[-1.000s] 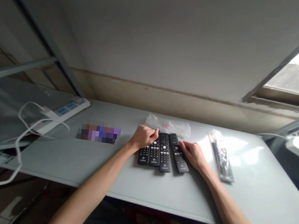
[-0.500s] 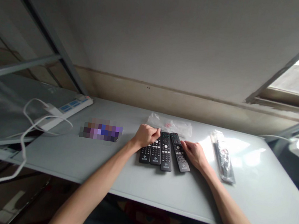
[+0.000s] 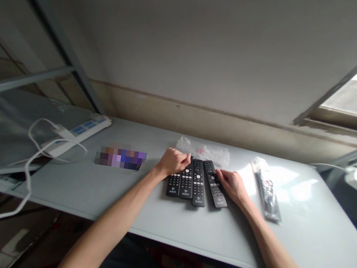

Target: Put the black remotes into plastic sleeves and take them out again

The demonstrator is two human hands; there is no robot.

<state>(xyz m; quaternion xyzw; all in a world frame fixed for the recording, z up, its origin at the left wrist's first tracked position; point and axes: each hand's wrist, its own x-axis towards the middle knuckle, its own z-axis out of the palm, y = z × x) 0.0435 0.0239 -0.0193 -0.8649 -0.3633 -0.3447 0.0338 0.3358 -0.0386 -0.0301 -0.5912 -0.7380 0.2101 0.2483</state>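
Several black remote controls lie side by side on the grey table, buttons up. My left hand (image 3: 174,162) is closed in a fist and rests over the upper part of the two leftmost remotes, hiding much of the leftmost remote (image 3: 173,188). Between the hands, a third remote (image 3: 197,188) lies uncovered. Slightly apart and tilted, the rightmost remote (image 3: 215,186) has my right hand (image 3: 230,183) against its right edge. That hand's fingers are curled in, with no object showing in them.
Behind the remotes lies a crumpled clear plastic bag (image 3: 211,152). A bagged dark item (image 3: 268,194) is on the right. To the left are a pixelated flat object (image 3: 121,159) and a white power strip (image 3: 76,134) with a cable (image 3: 26,178). Metal frame posts stand at both sides.
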